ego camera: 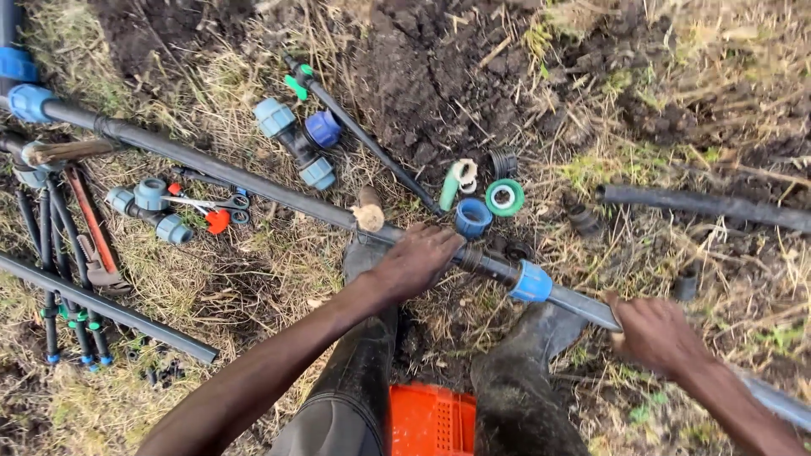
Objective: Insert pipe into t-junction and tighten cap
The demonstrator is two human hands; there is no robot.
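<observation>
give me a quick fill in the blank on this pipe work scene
1. The left hand grips the black ____ beside the blue coupling.
2. The crate between the boots is ____.
3. The scissors lie on the ____.

Missing words: pipe; orange; grass

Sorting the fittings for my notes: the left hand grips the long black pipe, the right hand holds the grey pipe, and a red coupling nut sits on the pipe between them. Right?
Not quite. The head view shows the coupling nut is blue, not red. The rest holds: left hand on the long black pipe, right hand on the grey pipe.
</observation>
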